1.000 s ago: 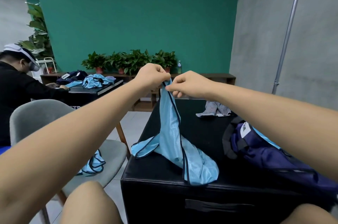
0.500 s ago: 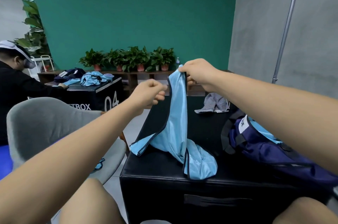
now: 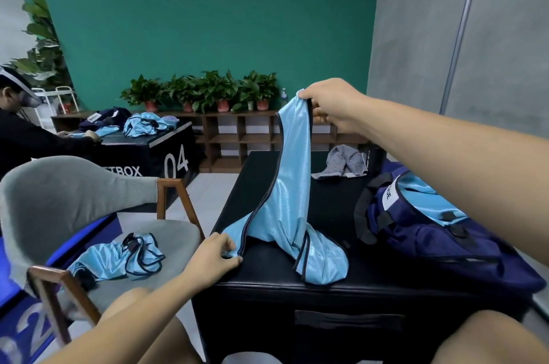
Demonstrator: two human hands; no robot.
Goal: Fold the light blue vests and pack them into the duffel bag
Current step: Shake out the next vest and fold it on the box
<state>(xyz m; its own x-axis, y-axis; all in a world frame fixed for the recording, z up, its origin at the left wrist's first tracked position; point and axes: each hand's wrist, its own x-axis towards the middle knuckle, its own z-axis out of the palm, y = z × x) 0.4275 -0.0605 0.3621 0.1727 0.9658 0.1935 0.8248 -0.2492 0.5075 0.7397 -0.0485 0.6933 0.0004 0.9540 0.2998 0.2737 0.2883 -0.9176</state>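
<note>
far black box (image 3: 175,161): "04", "TBOX" | blue floor mat (image 3: 17,298): "2"

hands (image 3: 214,256) 2 | held vest (image 3: 292,185) 1 | black boxes (image 3: 326,206) 2 | grey chair (image 3: 74,185) 1

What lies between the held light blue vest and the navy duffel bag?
Head view: only bare black padded box top; a crumpled grey cloth lies farther back.

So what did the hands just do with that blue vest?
The left hand let go of the top of the vest, dropped down and pinches its lower corner at the near edge of the black box. The right hand kept its grip on the top and lifted it slightly. The duffel bag, grey cloth and second vest on the chair stayed put.
</note>
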